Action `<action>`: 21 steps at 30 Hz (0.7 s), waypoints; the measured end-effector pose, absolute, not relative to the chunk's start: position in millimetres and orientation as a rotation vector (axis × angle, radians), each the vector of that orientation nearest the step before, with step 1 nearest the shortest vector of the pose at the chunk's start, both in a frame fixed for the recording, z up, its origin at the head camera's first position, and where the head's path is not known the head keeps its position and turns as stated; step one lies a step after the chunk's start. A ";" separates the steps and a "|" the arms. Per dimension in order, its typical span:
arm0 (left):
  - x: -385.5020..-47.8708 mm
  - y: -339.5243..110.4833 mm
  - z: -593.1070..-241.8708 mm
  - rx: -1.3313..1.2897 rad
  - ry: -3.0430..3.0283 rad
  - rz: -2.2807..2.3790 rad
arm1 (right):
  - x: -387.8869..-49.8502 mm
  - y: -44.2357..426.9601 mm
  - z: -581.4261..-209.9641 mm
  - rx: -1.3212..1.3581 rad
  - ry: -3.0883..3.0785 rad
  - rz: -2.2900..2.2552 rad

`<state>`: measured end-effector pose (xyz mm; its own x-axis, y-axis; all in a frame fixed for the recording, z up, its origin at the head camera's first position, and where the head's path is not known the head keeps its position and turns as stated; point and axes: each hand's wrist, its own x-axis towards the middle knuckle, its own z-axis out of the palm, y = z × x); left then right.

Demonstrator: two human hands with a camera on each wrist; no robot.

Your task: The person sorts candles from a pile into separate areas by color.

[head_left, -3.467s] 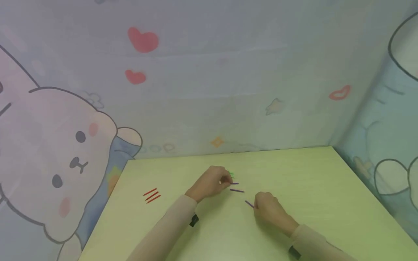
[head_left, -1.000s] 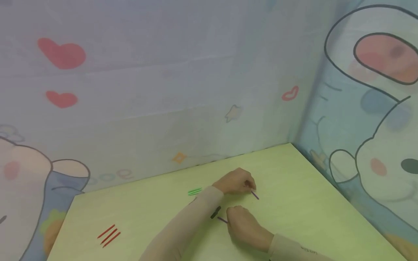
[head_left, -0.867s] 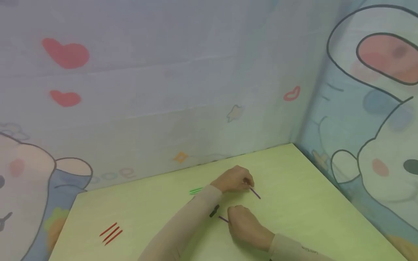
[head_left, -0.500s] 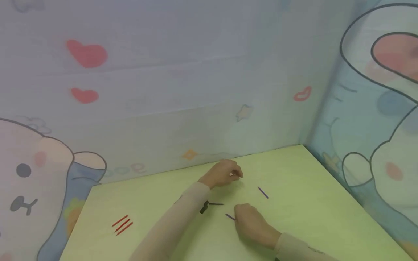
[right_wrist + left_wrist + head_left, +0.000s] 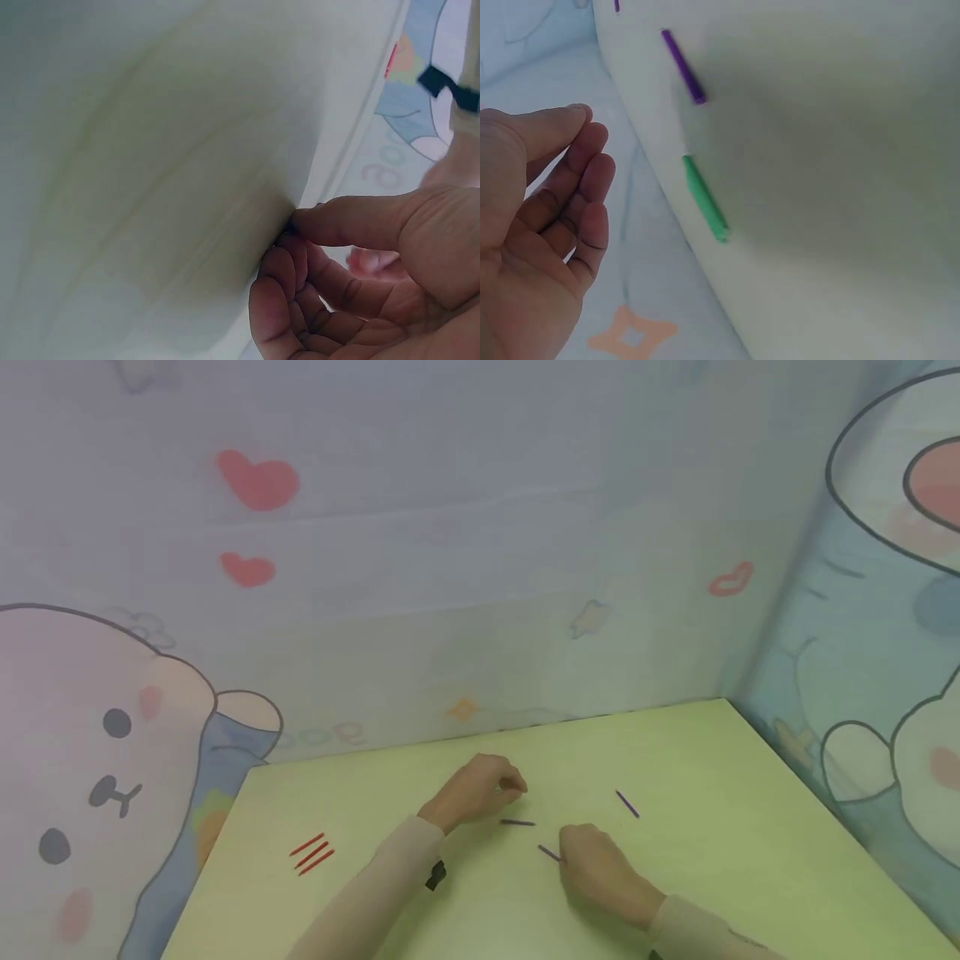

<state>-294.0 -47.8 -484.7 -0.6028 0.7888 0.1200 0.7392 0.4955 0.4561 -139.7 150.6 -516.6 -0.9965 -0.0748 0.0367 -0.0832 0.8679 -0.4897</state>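
Observation:
In the head view my left hand (image 5: 474, 793) hovers at the table's back middle. Its fingers are loosely bent, with nothing visible between thumb and fingertips. Beside it, the left wrist view shows a green stick (image 5: 705, 199) and a purple stick (image 5: 683, 67) on the table. My right hand (image 5: 360, 270) pinches a thin stick at thumb and fingertips; its purple end (image 5: 550, 853) pokes out left of the hand in the head view. Another purple stick (image 5: 518, 822) lies between the hands, and one more purple stick (image 5: 627, 803) lies alone to the right.
Three red sticks (image 5: 312, 854) lie side by side at the left of the yellow-green table (image 5: 750, 827). A cloth backdrop (image 5: 480, 568) with cartoon prints stands along the back and sides.
My left hand has let go of the purple stick at the right and moved left towards the back middle. The head view has turned left. My right hand keeps its pinch.

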 end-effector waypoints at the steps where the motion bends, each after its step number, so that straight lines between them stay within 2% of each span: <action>1: -288.9 -51.9 -487.9 1.321 2.627 0.724 | -139.5 150.4 -516.6 0.130 -3.019 0.793; 9: -259.2 -65.8 -510.3 1.267 2.663 0.728 | -140.5 151.3 -517.4 0.167 -3.007 0.784; 21: -246.1 -64.8 -529.6 1.339 2.739 0.585 | -139.8 145.4 -510.8 0.156 -3.056 0.739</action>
<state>-246.1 -64.8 -529.6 -0.6275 0.7678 0.1296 0.7538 0.5572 0.3483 -139.8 145.4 -510.8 -0.9951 -0.0973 0.0174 -0.0945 0.8849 -0.4561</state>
